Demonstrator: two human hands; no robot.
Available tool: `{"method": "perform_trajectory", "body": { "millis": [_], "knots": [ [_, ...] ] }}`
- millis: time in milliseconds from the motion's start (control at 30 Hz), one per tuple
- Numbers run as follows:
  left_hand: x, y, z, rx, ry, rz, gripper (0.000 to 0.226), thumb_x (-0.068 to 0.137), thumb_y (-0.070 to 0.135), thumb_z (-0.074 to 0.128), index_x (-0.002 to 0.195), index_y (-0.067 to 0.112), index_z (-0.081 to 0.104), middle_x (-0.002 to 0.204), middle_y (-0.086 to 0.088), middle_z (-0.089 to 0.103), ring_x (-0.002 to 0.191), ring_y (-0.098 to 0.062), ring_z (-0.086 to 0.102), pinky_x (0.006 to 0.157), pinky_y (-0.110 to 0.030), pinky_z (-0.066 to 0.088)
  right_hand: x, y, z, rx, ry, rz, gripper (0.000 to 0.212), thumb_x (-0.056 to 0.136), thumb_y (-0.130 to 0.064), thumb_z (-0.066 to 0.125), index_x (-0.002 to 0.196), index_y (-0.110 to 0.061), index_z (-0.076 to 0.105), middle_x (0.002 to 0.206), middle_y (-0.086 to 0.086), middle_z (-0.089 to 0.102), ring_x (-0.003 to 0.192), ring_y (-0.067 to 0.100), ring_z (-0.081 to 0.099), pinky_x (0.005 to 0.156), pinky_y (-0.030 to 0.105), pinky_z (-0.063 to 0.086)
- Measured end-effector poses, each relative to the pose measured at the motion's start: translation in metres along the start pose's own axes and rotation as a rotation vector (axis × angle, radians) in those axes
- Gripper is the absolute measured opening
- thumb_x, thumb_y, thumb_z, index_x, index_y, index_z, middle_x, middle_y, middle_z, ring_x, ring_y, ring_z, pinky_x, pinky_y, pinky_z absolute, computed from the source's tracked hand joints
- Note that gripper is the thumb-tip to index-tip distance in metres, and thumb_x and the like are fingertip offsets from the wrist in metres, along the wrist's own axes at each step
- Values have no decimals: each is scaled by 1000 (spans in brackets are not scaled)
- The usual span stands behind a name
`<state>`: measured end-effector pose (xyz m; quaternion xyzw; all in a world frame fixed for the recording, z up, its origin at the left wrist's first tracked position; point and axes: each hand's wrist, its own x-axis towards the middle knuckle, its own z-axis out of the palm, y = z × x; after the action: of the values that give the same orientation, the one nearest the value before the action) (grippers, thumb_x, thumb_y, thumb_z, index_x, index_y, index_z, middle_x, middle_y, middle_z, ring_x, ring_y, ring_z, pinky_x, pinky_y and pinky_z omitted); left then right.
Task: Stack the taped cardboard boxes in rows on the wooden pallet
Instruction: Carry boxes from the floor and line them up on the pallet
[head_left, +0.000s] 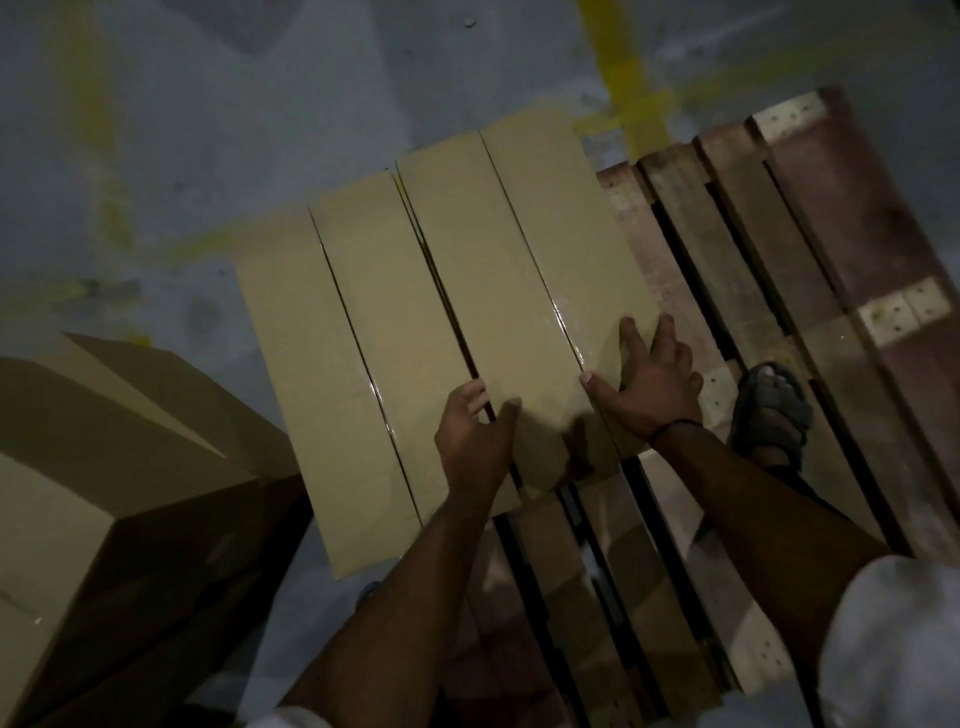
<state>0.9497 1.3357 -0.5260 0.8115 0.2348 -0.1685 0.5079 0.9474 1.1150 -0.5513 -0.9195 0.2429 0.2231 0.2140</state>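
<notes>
Two taped cardboard boxes lie side by side on the left end of the wooden pallet (753, 249), with a narrow gap between them. The left box (337, 364) overhangs the pallet's edge towards the floor. The right box (524, 249) has shiny tape along its middle seam. My left hand (470, 436) grips the right box's near left corner, thumb on top and fingers curled into the gap. My right hand (652, 371) lies flat on the same box's near right corner, fingers spread.
More cardboard boxes (104, 467) stand on the floor at lower left, close to the pallet. My sandalled foot (774, 410) rests on the pallet slats right of the boxes. Bare slats stretch to the right and towards me. Yellow lines (631, 88) mark the grey floor.
</notes>
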Motion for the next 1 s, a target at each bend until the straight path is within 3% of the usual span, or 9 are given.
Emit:
{"method": "perform_trajectory", "body": {
  "millis": [100,267,400,533,700,833,900,933,1000],
  "knots": [
    [10,2,-3,-186,-1,-188,49,84,28,82,128,15,64,103,8,73,103,-8,68,98,-29,53,4,-1,-2,37,17,24,97,84,-72,60,160,-37,12,168,9,-6,148,44,11,114,68,21],
    [13,-6,-4,-222,-37,-191,41,90,22,76,129,15,64,98,18,68,94,4,63,80,-13,48,5,2,-5,98,53,21,93,77,-76,58,157,-40,26,168,7,3,146,42,19,112,62,27],
    [14,-12,-5,-231,-14,-181,41,92,19,73,132,10,66,111,4,74,102,-7,68,97,-28,55,3,4,0,36,57,-22,88,82,-70,64,157,-42,25,169,6,-1,148,42,15,113,61,25],
    [12,-16,-6,-113,-35,-86,43,94,11,68,137,8,63,125,-3,71,108,-7,67,89,-4,47,3,5,1,-70,11,-37,96,81,-71,65,158,-44,15,168,6,-9,148,44,12,114,62,25],
    [4,-28,-3,230,-56,214,55,84,10,69,137,1,61,113,-14,67,108,-27,63,96,-28,47,0,-2,-1,-134,-22,-46,99,82,-69,64,158,-43,6,166,7,-16,149,47,7,117,63,23],
    [0,-31,-5,295,-79,283,67,80,19,69,143,0,55,112,-9,56,105,-26,59,93,-32,49,-2,-3,-4,-120,-43,-50,99,84,-68,64,159,-43,5,166,7,-18,150,47,3,118,63,19],
    [0,-30,-6,303,-89,303,65,83,11,70,144,0,53,113,-7,53,104,-29,59,91,-38,53,-2,-2,-5,-137,-51,-64,100,84,-69,63,159,-42,4,166,9,-18,150,47,4,117,64,21],
    [0,-29,-6,310,-89,307,63,83,3,71,144,-1,53,113,-9,54,105,-30,59,92,-37,53,-1,-1,-5,-149,-52,-72,99,83,-70,63,158,-41,4,166,10,-17,150,48,5,116,65,22],
    [-1,-30,-7,318,-77,324,59,82,-9,68,140,-4,56,111,-15,57,104,-31,58,95,-23,46,-1,-1,-6,-178,-51,-83,99,83,-72,61,158,-40,5,166,13,-14,149,47,6,115,66,24]
  ]
}}
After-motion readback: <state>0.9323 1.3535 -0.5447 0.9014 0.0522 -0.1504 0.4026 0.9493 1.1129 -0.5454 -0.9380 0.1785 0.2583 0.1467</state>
